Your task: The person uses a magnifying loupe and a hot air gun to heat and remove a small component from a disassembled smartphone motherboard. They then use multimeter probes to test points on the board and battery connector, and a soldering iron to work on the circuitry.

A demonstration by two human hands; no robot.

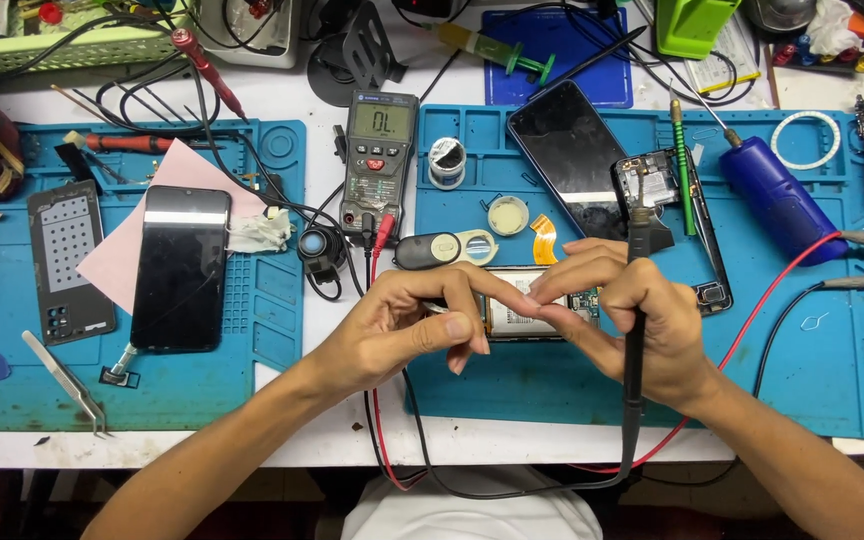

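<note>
Landmark: the multimeter (379, 150), centre of the tabletop (352, 90). Far left of it, tweezers (64, 380) lie parked on a blue mat (202, 390). Below it, the left hand (392, 330), fingers pinched, steadies the small battery-and-board assembly (530, 312). Right of that, the right hand (632, 320) grasps the black probe (636, 330) pen-like, apparently for fine contact.

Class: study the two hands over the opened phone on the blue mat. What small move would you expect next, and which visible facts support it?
Probably lowering the black probe tip onto the opened phone. The right hand grips the probe upright, its tip raised above the phone. The left hand has fingertips at the phone's edge, steadying it. The multimeter is switched on, leads plugged in.
</note>
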